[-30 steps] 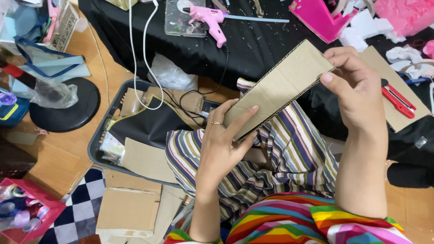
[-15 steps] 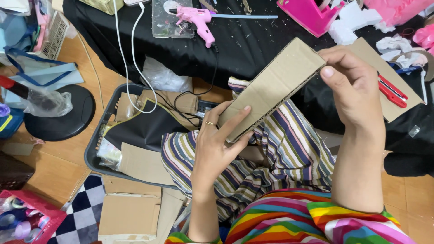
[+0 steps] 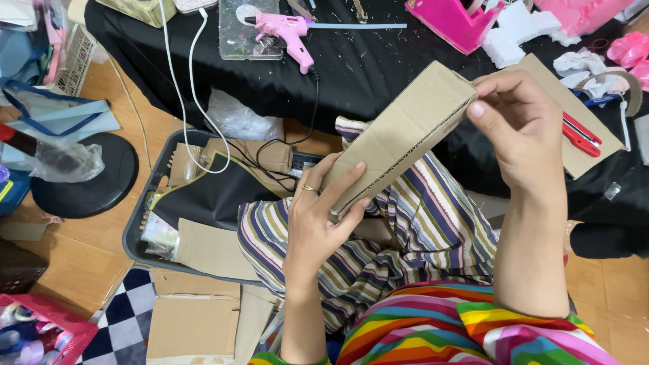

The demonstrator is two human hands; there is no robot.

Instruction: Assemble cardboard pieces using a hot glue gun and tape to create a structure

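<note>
above the lap, a folded cardboard piece (image 3: 399,135) is held slanting between both hands, its upper end toward the right and its lower end toward the left. the left hand (image 3: 318,223) grips the lower end, with its fingers (image 3: 348,177) wrapped over the front face and the thumb pressed at the corrugated edge; a thin ring sits on one finger. the right hand (image 3: 520,128) pinches the upper end, thumb on the near edge and the other fingers curled over the top, so both hands are closed on the cardboard. under it lie striped trousers (image 3: 419,230) and a rainbow-striped top (image 3: 473,331).

beyond the cardboard, a black-covered counter (image 3: 365,74) carries a pink glue gun (image 3: 287,30), a pink tape dispenser (image 3: 453,20), a red cutter (image 3: 581,134) resting on a flat cardboard sheet (image 3: 574,101), and white scraps. to the left on the wooden floor, a dark tray (image 3: 135,230) holds cardboard offcuts and black sheet, with white cables (image 3: 182,81) trailing into it. more flat cardboard (image 3: 193,324) lies below the tray, near a checked mat.
</note>
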